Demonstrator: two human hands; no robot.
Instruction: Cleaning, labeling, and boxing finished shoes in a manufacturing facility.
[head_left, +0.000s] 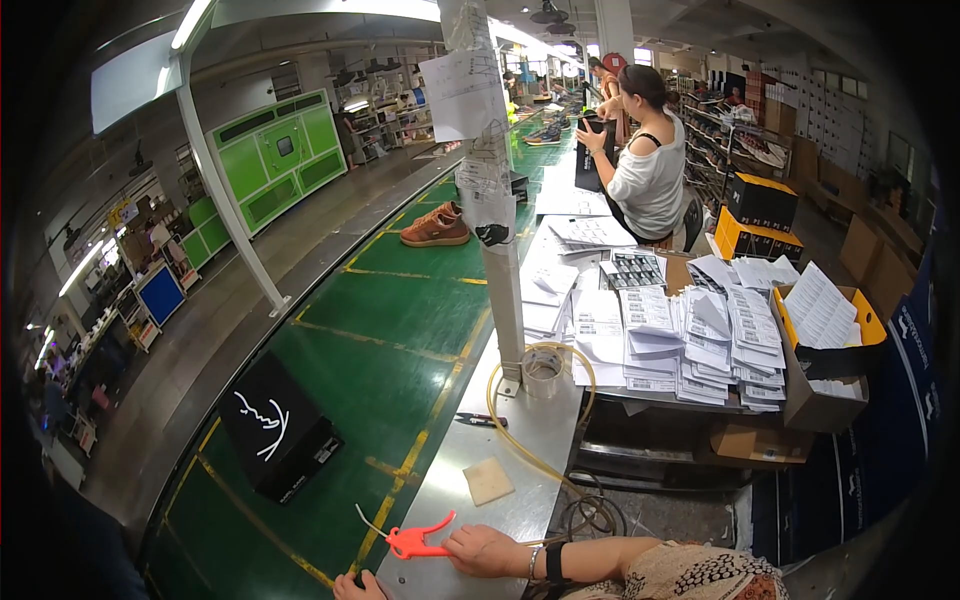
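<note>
My right hand (485, 551) is closed around the handle of a red air blow gun (408, 542) with a thin bent nozzle, held over the metal table edge beside the green conveyor belt (340, 400). At the lower edge, my left hand (358, 588) shows only in part, by the belt's border. Its visible fingers look apart, and I see nothing in them. A black shoebox (280, 432) with white line art lies on the belt, left of the blow gun. Farther up the belt stands a brown shoe (436, 226).
On the metal table lie a beige square pad (488, 482) and small snips (481, 420). A roll of clear tape (543, 372) sits by a post (506, 300), with a yellow hose (494, 395) looping past. Paper stacks (655, 340) cover the right table. A co-worker (648, 165) handles a black box.
</note>
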